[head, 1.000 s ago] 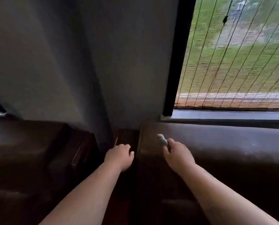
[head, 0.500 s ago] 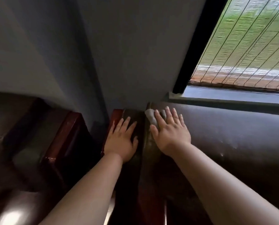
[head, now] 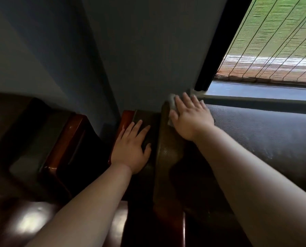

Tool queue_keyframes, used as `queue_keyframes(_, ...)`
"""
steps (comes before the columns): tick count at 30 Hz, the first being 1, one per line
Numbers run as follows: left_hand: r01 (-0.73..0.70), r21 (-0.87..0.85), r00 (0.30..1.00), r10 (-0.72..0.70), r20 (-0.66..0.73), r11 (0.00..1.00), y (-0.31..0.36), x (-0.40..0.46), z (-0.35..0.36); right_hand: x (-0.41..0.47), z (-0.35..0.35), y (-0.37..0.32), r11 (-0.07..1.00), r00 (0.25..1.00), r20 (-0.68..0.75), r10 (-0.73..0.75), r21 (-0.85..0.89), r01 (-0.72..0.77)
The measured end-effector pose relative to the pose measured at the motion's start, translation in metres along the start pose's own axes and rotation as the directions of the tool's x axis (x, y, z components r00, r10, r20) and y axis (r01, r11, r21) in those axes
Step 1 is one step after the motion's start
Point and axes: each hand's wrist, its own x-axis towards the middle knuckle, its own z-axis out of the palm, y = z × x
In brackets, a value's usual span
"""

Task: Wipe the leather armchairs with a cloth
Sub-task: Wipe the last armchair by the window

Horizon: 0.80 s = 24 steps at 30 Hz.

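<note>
Against the armchair backrest (head: 255,132), the right hand (head: 189,118) presses a grey cloth (head: 171,102) with fingers spread; the left hand (head: 132,150) lies flat on the armrest (head: 145,116).

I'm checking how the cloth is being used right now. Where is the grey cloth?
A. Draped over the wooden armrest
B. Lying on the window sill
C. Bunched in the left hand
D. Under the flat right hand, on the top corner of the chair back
D: the grey cloth peeks out from under the flat right hand on the chair back; the left hand holds nothing.
</note>
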Motion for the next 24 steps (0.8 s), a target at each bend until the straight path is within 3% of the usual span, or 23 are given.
queue_keyframes(3, -0.003, 0.011, 1.0, 0.003, 0.002, 1.0, -0.001, 0.0, 0.0, -0.006, 0.002, -0.006, 1.0, 1.0, -0.01, 0.003, 0.028, -0.003)
queue_keyframes(7, -0.012, 0.018, 1.0, 0.012, -0.002, 1.0, -0.003, 0.002, 0.001, -0.105, 0.04, -0.017, 0.988, 0.974, -0.166, -0.155, -0.014, 0.155)
queue_keyframes(10, -0.014, 0.028, 1.0, 0.014, 0.004, 0.999, -0.003, 0.001, 0.001, -0.107, 0.037, -0.003, 0.983, 0.976, -0.121, -0.183, -0.041, 0.179)
queue_keyframes(14, 0.002, 0.013, 1.0, -0.002, 0.004, 1.0, 0.0, 0.0, 0.001, -0.022, -0.003, 0.026, 0.999, 0.999, -0.013, 0.037, -0.018, -0.037)
queue_keyframes(16, 0.006, 0.005, 1.0, -0.006, 0.007, 1.0, 0.0, 0.0, 0.001, -0.007, -0.006, 0.031, 0.997, 0.997, 0.001, 0.074, -0.011, -0.074)
queue_keyframes(21, 0.003, -0.002, 0.999, -0.003, 0.033, 1.0, -0.003, 0.002, -0.002, -0.114, 0.04, -0.001, 0.978, 0.965, -0.164, -0.205, 0.0, 0.208)
queue_keyframes(24, -0.004, -0.011, 1.0, 0.004, 0.018, 1.0, -0.003, 0.0, -0.001, -0.11, 0.033, 0.028, 0.977, 0.973, -0.107, -0.206, -0.071, 0.199)
